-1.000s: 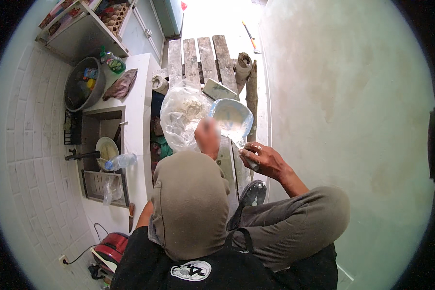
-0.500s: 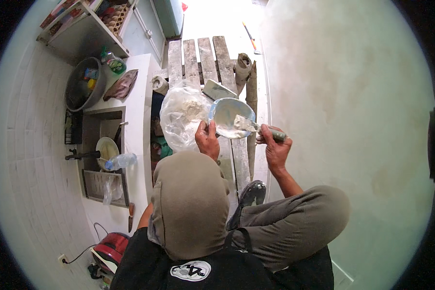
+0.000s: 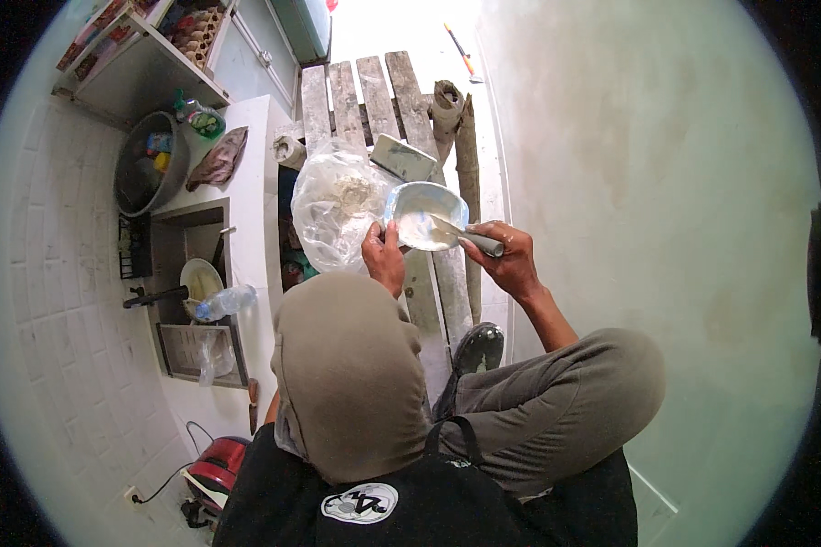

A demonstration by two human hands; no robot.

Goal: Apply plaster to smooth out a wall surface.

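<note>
My left hand (image 3: 385, 255) grips the near left rim of a light blue plastic bowl (image 3: 459, 202), its thumb on the edge. White paste coats the bowl's inside. In my right hand (image 3: 511, 260) is a putty knife (image 3: 483, 243), held by its handle, with its blade dipped into the bowl against the paste. Left of the bowl lies an open clear plastic bag (image 3: 319, 205) with white powder (image 3: 351, 193) in it. Just beyond the bowl, a flat rectangular plate smeared with white (image 3: 405, 159) rests on the bench.
I sit astride a wooden slat bench (image 3: 374, 91). On the left, a counter holds a sink (image 3: 160, 246), a grey tub (image 3: 128, 187) and a brown cloth (image 3: 219, 162). A plastered wall (image 3: 639, 182) rises close on the right. A long-handled tool (image 3: 461, 53) lies on the far floor.
The putty knife has turned and gone down into the bowl; the lump of paste seen on its blade earlier no longer shows there. My left hand keeps its hold on the rim.
</note>
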